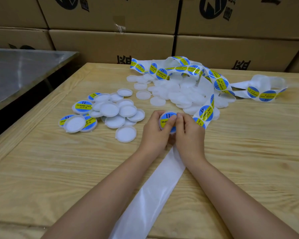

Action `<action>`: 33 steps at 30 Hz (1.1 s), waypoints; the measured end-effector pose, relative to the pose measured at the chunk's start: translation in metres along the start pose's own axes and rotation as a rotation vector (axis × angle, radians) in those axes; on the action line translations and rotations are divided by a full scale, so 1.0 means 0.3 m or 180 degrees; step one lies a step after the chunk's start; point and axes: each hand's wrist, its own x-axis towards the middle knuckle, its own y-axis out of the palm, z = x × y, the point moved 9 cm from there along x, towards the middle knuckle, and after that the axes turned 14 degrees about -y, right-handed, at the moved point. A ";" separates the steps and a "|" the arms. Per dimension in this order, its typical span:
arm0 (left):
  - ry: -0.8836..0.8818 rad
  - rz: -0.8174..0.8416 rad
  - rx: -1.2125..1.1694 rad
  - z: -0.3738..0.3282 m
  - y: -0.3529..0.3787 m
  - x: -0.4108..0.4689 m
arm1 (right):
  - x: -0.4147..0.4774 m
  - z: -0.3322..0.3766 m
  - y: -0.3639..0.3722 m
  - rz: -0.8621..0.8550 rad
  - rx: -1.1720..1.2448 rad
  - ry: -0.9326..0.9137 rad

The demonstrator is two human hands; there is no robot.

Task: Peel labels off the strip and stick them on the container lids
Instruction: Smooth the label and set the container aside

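Head: lids (109, 109) on wooden table (41, 169), boxes (110, 44) behind

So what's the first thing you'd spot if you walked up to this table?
The left hand and right hand meet in the middle of the table, holding a lid with a bright blue and yellow label. Behind them a long label strip curls over a heap of plain lids. To the left sits another lid pile, with some lids showing labels.
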 end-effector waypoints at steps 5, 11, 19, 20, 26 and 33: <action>0.0080 -0.0411 0.0159 -0.014 -0.044 0.002 | -0.008 0.023 0.031 0.0292 -0.0047 -0.0080; -0.0171 -0.0494 0.0080 0.007 -0.060 0.012 | -0.010 0.025 0.041 0.0402 -0.0083 -0.0084; -0.0165 -0.0670 -0.0078 0.014 -0.112 0.033 | -0.028 0.044 0.103 0.0938 0.0669 -0.0029; -0.0187 -0.0635 -0.0174 0.015 -0.112 0.033 | -0.028 0.042 0.107 0.0999 0.0731 -0.0015; -0.0246 0.0330 -0.0803 0.009 -0.033 0.016 | -0.008 0.001 0.060 0.0608 0.0461 0.0081; 0.0142 0.0074 -0.0546 -0.023 -0.069 -0.006 | 0.001 -0.007 -0.026 0.0063 -0.0021 -0.0017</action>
